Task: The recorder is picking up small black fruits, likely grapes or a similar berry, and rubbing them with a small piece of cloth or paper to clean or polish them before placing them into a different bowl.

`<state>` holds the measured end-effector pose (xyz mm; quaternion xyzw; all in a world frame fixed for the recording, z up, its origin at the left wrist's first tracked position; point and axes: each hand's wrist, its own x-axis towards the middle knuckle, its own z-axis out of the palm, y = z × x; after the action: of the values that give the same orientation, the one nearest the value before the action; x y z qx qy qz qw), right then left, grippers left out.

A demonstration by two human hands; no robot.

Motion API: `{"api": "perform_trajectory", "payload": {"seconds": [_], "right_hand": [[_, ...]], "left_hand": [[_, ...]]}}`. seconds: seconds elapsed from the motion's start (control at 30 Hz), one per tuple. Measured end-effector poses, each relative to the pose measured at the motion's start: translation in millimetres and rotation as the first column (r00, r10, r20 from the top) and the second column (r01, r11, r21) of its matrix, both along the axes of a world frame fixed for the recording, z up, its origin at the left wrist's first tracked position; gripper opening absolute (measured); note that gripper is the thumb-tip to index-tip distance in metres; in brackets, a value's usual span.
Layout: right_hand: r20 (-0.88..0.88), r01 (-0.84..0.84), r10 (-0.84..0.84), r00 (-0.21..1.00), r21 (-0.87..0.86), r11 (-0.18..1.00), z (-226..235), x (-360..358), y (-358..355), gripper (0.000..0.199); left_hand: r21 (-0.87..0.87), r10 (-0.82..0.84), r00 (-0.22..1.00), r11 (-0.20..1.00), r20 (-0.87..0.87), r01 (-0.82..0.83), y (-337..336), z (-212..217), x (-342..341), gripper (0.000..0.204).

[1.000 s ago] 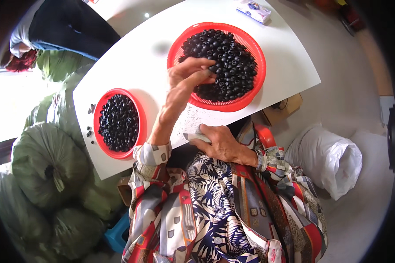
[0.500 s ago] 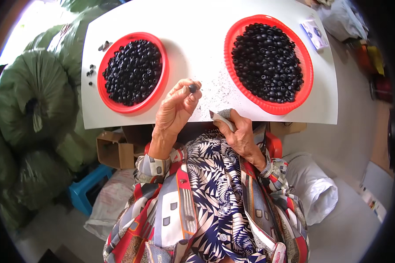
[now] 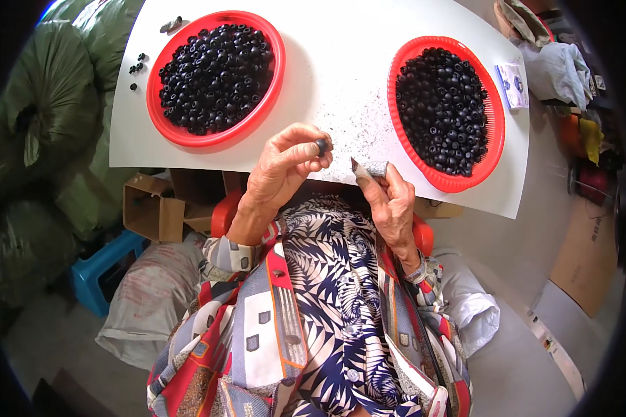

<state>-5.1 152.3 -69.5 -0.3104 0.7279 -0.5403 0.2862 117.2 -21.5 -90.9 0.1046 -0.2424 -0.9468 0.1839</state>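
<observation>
Several bulging dark green plastic bags (image 3: pixel 49 90) are heaped at our far left, with a blue plastic stool (image 3: pixel 104 271) below them. On the white tabletop (image 3: pixel 330 42), a few loose black pieces (image 3: pixel 138 67) lie just beside a round red plastic basin (image 3: pixel 205 141) full of small, shiny, hollow-looking black beads (image 3: pixel 215 80). A second ago our left hand (image 3: pixel 282 167) was reaching into the other red vessel; now it is out over the near table edge, between the two, with one rounded black bead (image 3: pixel 320 147) pinched between thumb and forefinger. Its wrist is bent up, the forearm rising from below. Dark crumbs (image 3: pixel 362 125) are scattered beyond the fingers. Our right hand (image 3: pixel 393 214) grips a small pointed tool with a dark tip (image 3: pixel 355 167), thumb laid along it; the tip aims up and left at the bead, nearer to it than half a second ago, but apart. A grey wrapping (image 3: pixel 378 169) shows at the fingers; whether it covers a handle or a fingertip, we cannot tell. Farther right stand a red slatted plastic colander (image 3: pixel 448 183), heaped with similar black pieces (image 3: pixel 442 104), and a white-and-purple soft packet (image 3: pixel 512 86).
</observation>
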Motion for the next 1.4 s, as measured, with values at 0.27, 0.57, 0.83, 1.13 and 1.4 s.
{"api": "perform_trajectory", "payload": {"seconds": [0.27, 0.57, 0.83, 1.13, 1.4], "right_hand": [[0.059, -0.025, 0.025, 0.998, -0.011, 1.0, 10.8, -2.5, -5.7, 0.037], [-0.019, -0.046, 0.045, 0.999, -0.065, 0.997, 17.7, -8.1, -9.7, 0.037], [-0.138, -0.062, 0.044, 0.989, -0.133, 0.989, 28.1, -5.6, -14.0, 0.034], [-0.291, -0.158, 0.121, 0.949, -0.11, 0.981, 30.3, -3.0, -13.5, 0.032], [-0.361, -0.167, 0.127, 0.924, -0.084, 0.982, 29.0, -3.3, -14.6, 0.031]], "left_hand": [[-0.162, 0.031, 0.99, 0.987, 0.135, -0.009, 3.2, 16.4, 2.1, 0.016], [-0.273, 0.072, 0.988, 0.962, 0.14, -0.031, 6.3, 21.1, -2.2, 0.017], [0.003, 0.004, 0.998, 1.0, 0.065, -0.004, 13.0, 13.4, -1.4, 0.018], [0.127, -0.033, 0.997, 0.992, 0.064, 0.025, 18.5, 9.6, -2.5, 0.017], [0.109, -0.041, 0.998, 0.993, 0.055, 0.035, 19.6, 10.1, -4.1, 0.017]]}}
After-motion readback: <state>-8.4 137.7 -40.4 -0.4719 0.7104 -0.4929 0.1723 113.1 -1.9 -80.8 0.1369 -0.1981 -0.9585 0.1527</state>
